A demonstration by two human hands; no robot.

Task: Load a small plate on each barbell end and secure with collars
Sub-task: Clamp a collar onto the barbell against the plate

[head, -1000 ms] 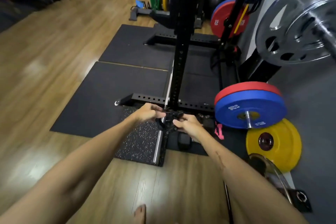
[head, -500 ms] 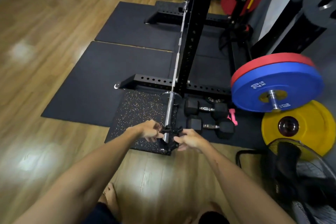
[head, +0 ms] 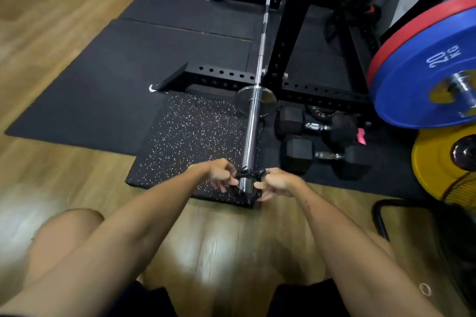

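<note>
A chrome barbell (head: 253,123) lies on the floor mats and runs away from me through the black rack. Its near sleeve end rests on a speckled mat (head: 190,141). A black collar (head: 248,177) sits around the very end of that sleeve. My left hand (head: 219,174) pinches the collar's left side and my right hand (head: 275,184) grips its right side. No plate shows on this sleeve; only the bar's chrome shoulder flange (head: 256,101) is further along.
Two black hex dumbbells (head: 324,157) lie right of the sleeve. A blue 20 kg plate (head: 422,80) with a red one behind hangs on a storage peg at right, a yellow plate (head: 443,162) below. The rack's black base (head: 309,90) crosses the bar. My knees are bent below.
I have crouched lower and the view has dropped closer to the sleeve end. Both hands stay on the collar at the end of the bar.
</note>
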